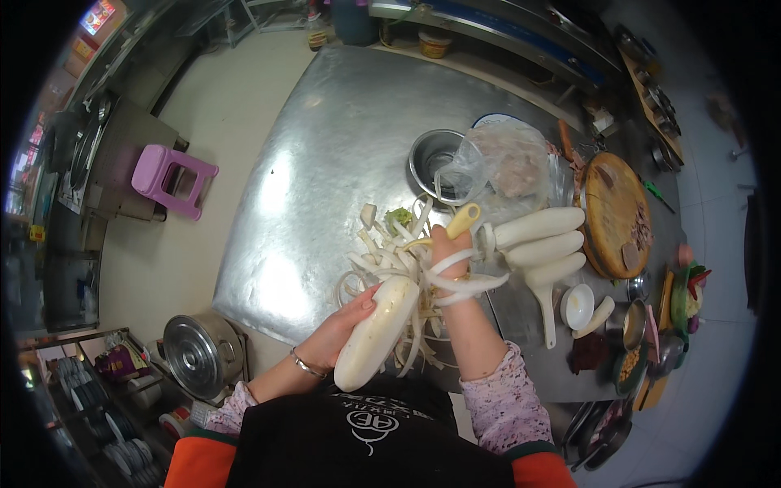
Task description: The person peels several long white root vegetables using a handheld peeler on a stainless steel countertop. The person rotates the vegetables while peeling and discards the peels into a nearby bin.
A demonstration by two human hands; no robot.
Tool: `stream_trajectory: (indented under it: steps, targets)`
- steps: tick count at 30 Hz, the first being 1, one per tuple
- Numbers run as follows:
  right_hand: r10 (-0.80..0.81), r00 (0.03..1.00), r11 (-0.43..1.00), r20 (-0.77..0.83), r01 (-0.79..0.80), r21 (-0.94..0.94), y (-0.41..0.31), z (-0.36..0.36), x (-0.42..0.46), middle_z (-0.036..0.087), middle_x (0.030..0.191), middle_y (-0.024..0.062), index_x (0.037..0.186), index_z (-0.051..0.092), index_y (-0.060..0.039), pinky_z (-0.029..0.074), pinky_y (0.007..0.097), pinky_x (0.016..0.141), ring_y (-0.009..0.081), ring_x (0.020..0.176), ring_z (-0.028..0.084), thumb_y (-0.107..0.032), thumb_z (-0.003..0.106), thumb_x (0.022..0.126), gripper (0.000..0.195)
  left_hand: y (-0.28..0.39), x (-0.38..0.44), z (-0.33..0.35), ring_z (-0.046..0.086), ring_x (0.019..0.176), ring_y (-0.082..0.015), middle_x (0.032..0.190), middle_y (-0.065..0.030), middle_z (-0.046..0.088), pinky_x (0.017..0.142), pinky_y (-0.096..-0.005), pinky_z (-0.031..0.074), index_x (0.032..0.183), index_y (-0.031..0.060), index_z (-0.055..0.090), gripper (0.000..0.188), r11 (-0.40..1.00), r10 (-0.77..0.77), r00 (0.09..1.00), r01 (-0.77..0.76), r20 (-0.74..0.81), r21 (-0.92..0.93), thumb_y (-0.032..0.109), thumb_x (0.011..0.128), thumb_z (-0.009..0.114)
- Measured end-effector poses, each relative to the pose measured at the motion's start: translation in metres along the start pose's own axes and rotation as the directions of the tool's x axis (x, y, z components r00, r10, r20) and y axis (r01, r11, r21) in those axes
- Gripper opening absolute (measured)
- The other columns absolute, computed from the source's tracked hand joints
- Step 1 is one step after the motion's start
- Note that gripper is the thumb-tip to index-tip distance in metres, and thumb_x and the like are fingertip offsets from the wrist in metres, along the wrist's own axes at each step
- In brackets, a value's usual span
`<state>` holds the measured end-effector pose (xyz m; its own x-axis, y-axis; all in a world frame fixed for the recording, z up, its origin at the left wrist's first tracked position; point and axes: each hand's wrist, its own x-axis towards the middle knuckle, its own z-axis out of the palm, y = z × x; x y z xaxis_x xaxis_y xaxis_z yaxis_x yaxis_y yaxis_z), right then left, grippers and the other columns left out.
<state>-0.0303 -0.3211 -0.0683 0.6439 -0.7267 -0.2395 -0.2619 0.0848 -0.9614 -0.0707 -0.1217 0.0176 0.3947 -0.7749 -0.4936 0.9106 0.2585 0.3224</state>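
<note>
My left hand point(345, 328) grips a large white radish point(379, 335), held at a slant close to my apron. In my right hand point(448, 244) is a yellow-handled peeler point(462, 221), just beyond the radish's far end and apart from it. Long strips of peel point(454, 287) drape over my right wrist and forearm. Beneath both hands a heap of radish peelings point(381, 253) lies on the steel table, with a green radish top point(398, 219) among them. To the right, three pale radishes point(540, 227) lie side by side, the lowest one over a white long-handled utensil point(544, 314).
Beyond the peelings stand a steel pot point(436, 161) and a plastic bag of pale meat point(509, 158). A round wooden chopping board point(616, 213) holds meat pieces. At right are a white bowl point(577, 307) and several dishes. A lidded steel pot point(198, 354) and pink stool point(171, 177) stand left.
</note>
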Motion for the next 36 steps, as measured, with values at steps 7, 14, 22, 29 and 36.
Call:
stream_trajectory:
  steps: [7,14,22,29,36]
  targets:
    - [0.073,0.944,0.954,0.321,-0.159,0.252,-0.057,-0.014,-0.057,0.052,0.077,0.0039,0.09,0.049,-0.0002,0.04,0.0248,0.057,0.0113,0.065,0.048,-0.016,0.057,0.083,0.019,0.022,0.007,-0.006,0.062,0.085,-0.0255,0.098,-0.0158,0.06,0.073,-0.0344,0.054,0.128,0.0015,0.041,0.05,0.984,0.069,0.994,-0.083,-0.087,-0.16,0.039,0.096,0.03]
    - [-0.205,0.874,0.975,0.441,0.14,0.176,-0.069,-0.016,-0.129,0.053,0.079,0.0046,0.098,0.043,0.0018,0.043,0.023,0.062,0.0095,0.068,0.049,-0.008,0.058,0.082,0.024,0.027,0.031,0.003,0.047,0.114,-0.0301,0.127,-0.0203,0.043,0.097,-0.0385,0.042,0.132,0.0007,0.033,0.053,0.95,0.091,0.996,-0.094,-0.024,-0.298,0.039,0.096,0.03]
    - [-0.113,0.914,0.994,0.39,0.109,0.032,-0.068,-0.009,-0.119,0.055,0.085,0.0143,0.099,0.046,0.0056,0.046,0.0343,0.066,0.0223,0.073,0.055,-0.009,0.057,0.078,0.027,0.008,0.027,-0.004,0.052,0.107,-0.027,0.126,-0.0161,0.043,0.09,-0.0363,0.047,0.137,0.0061,0.024,0.047,0.98,0.084,0.994,-0.096,-0.076,-0.174,0.032,0.097,0.03]
    - [0.027,0.986,1.0,0.164,-0.027,-0.003,-0.05,-0.007,-0.037,0.056,0.088,0.0119,0.101,0.048,0.0051,0.045,0.0321,0.067,0.0181,0.074,0.052,-0.013,0.055,0.079,0.029,-0.004,-0.004,0.011,0.054,0.102,-0.0184,0.124,-0.0074,0.045,0.083,-0.0324,0.05,0.14,0.0156,0.02,0.047,0.997,0.008,0.998,-0.002,-0.065,0.082,0.029,0.097,0.033]
    - [-0.04,0.985,0.998,0.171,0.031,0.056,-0.048,-0.022,-0.038,0.054,0.084,0.0074,0.096,0.049,0.0028,0.043,0.0289,0.065,0.0144,0.072,0.05,-0.013,0.058,0.079,0.025,0.011,0.01,-0.001,0.055,0.101,-0.0214,0.119,-0.0119,0.051,0.083,-0.0324,0.05,0.136,0.0088,0.031,0.047,0.991,0.126,0.982,-0.13,-0.137,-0.022,0.035,0.097,0.032]
